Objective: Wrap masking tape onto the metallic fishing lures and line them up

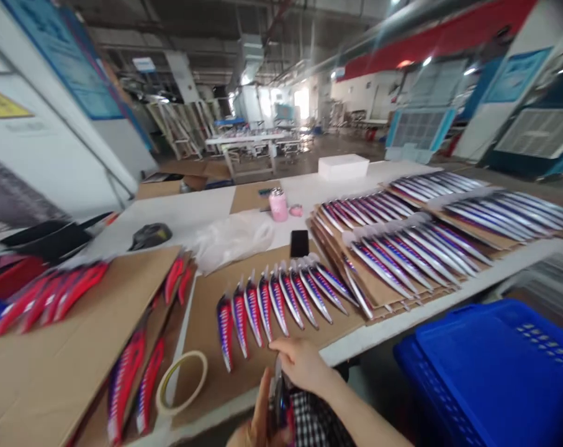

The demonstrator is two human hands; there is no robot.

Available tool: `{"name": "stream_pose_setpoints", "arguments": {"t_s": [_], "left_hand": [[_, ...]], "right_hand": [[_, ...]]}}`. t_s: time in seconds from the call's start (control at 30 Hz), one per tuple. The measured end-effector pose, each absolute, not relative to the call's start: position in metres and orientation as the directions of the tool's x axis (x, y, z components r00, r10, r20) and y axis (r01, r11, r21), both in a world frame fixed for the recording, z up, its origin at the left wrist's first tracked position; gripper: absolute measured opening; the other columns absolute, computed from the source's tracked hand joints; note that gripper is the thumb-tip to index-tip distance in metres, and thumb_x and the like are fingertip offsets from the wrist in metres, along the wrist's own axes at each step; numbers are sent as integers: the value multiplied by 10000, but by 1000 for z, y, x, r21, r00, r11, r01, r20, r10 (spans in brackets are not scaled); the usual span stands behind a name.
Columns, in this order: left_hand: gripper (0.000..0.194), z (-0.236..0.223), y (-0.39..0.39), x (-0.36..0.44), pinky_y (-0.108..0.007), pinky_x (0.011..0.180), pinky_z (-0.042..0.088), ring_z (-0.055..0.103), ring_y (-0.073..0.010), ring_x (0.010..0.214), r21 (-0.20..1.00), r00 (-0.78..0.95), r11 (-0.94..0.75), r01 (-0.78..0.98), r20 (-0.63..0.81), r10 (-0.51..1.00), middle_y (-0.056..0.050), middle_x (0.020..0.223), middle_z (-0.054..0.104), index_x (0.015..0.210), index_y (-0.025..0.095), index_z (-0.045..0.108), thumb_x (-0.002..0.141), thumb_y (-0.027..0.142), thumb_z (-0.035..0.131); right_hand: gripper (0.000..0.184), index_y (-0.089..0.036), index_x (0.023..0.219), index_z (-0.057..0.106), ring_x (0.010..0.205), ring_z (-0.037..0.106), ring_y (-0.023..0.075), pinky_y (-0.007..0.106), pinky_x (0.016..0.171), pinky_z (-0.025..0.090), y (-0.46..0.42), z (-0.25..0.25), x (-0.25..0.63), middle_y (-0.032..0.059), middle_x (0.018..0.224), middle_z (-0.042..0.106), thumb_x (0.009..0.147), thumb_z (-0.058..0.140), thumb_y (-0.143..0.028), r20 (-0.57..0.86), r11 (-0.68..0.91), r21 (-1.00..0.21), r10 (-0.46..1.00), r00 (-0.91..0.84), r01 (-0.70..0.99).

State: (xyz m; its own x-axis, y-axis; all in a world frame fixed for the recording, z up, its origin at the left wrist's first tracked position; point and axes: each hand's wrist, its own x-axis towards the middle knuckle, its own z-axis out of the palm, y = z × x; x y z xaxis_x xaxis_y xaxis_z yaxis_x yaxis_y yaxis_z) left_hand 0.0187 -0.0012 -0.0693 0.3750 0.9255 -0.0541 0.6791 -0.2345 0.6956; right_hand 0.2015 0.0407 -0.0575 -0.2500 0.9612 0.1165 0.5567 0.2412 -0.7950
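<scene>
Just in front of a row of blue-and-red fishing lures [279, 298] laid on cardboard, two bare hands are working at the near table edge. The left hand [257, 419] is pointing its index finger upward while its lower fingers are closing around a dark, glossy lure with some red [281, 400], which is standing roughly upright in front of checkered clothing [306, 419]. The right hand [304, 366] is curling its fingers narrowly at the upper, clear end of that lure; blur is hiding whether they are actually pinching it. Left of the row, a masking tape roll [188, 355] is lying flat, and farther left, red lures [81, 288] are resting on a cardboard sheet [53, 366]. Directly behind the row a black phone [300, 243] is lying, with a crumpled plastic bag [232, 239] to its left and a pink bottle [278, 205] standing farther back. Right of the row, more silver-bellied lures [406, 257] are lying on stacked cardboard, and a blue plastic crate [504, 366] is sitting beyond the table edge.
</scene>
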Motion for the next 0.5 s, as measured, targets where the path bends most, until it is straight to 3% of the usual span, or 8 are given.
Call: {"name": "stream_pose_setpoints", "arguments": {"t_s": [0.1,0.2,0.3,0.4,0.5], "left_hand": [[605,-75,9,10,-283,709,551,659,-153,693,695,385,-294,656,27,923,21,792,665,1451,260,237,898,244,481],[588,-73,34,18,-262,758,543,666,-149,761,661,478,-452,598,159,864,-1,863,695,1411,263,348,844,159,468],[558,-65,51,29,-232,753,547,672,-139,762,643,539,-516,566,185,822,-5,853,702,1349,261,463,810,114,453],[597,-60,57,32,-206,735,556,677,-125,722,633,601,-558,536,177,779,13,800,703,1364,271,461,796,90,441],[662,-66,60,26,-232,811,567,709,-154,884,553,665,-651,520,216,715,-4,1009,743,1374,317,457,761,66,474]], "right_hand": [[386,-250,1078,653,996,658,202,279,885,469,48,-53,209,18,1082,705,796,464,-67,94,313,-789,911,-400,528],[316,-224,1019,653,955,665,209,273,840,484,49,-46,213,24,1050,705,799,480,-77,100,356,-775,885,-455,521],[268,-189,976,645,944,662,222,279,824,496,45,-45,216,53,1005,704,805,475,-73,110,342,-770,902,-417,538],[305,-177,989,643,959,657,236,301,849,498,38,-48,218,75,1011,699,786,462,-39,109,305,-771,928,-356,559],[316,-189,1009,654,987,656,234,300,890,489,30,-49,219,69,1040,700,788,482,-41,102,282,-758,942,-319,589]]}}
